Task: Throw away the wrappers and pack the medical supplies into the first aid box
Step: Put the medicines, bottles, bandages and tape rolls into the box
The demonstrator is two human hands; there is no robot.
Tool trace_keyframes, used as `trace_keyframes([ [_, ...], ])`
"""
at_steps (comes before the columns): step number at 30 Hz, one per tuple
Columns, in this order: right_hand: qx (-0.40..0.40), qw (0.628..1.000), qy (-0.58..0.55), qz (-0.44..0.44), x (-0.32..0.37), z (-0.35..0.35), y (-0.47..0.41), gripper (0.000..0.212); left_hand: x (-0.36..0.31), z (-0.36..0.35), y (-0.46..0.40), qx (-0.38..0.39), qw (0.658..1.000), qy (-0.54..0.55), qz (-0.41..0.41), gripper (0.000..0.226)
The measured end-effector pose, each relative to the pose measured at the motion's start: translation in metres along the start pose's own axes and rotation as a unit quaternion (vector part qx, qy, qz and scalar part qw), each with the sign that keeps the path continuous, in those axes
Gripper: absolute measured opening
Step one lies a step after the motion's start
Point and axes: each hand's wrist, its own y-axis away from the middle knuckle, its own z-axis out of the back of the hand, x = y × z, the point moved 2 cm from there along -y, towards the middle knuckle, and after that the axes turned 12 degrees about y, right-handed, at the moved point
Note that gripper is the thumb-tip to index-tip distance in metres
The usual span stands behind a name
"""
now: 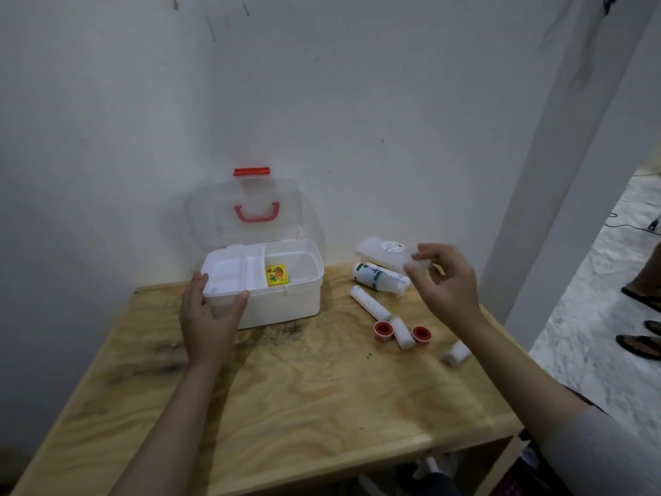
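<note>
Plywood table (286, 388) against white wall (322, 84) | left hand (207, 316) fingers straight on first aid box (282, 306) | right hand (447, 281) loosely curled, empty

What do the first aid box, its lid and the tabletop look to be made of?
First aid box: opaque white plastic, smooth moulded walls. Lid: clear plastic, the wall shows through; red handle is likely plastic too. Tabletop: pale plywood by its swirling grain, unfinished-looking, dark-stained.
</note>
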Motion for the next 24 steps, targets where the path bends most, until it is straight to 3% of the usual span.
trace_keyframes([
  [4, 0.085, 0.993, -0.047, 0.061, 0.041, -0.033, -0.024, 0.018, -0.002, 0.000, 0.001, 0.000, 1.000, 0.000, 0.013, 0.072],
  [6, 0.122, 0.986, -0.016, 0.113, 0.054, -0.056, -0.035, 0.012, -0.003, 0.000, 0.000, 0.001, 1.000, -0.002, 0.018, 0.073],
  [9, 0.172, 0.971, 0.038, 0.164, 0.063, -0.092, -0.046, 0.019, -0.004, 0.001, 0.000, -0.002, 1.000, -0.005, 0.022, 0.073],
  [17, 0.337, 0.920, 0.113, 0.164, 0.062, -0.160, -0.056, 0.024, -0.004, 0.000, 0.001, -0.010, 1.000, -0.009, 0.017, 0.073],
  [24, 0.409, 0.862, 0.244, 0.171, 0.067, -0.188, -0.055, 0.032, -0.003, -0.002, 0.002, -0.023, 1.000, -0.007, 0.016, 0.073],
])
